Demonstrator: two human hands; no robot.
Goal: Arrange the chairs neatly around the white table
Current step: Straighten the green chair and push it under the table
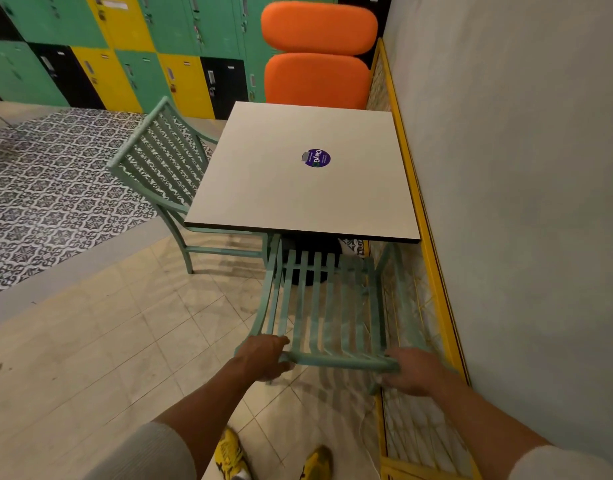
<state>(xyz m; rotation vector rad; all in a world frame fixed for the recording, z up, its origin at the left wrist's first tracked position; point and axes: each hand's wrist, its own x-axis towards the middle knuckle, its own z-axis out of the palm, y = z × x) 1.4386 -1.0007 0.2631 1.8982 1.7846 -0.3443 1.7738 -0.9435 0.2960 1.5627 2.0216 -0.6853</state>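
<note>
The square white table stands against the right wall, a round purple sticker near its middle. A green slatted chair faces the table's near edge, its seat partly under the top. My left hand grips the left end of its top back rail. My right hand grips the right end of the same rail. A second green slatted chair stands at the table's left side, seat tucked under. An orange padded seat rises beyond the far edge.
A grey wall with a yellow-framed mesh rail runs along the right, close to the held chair. Green, yellow and black lockers line the back. Patterned tiles cover the floor at left, beige tiles near me.
</note>
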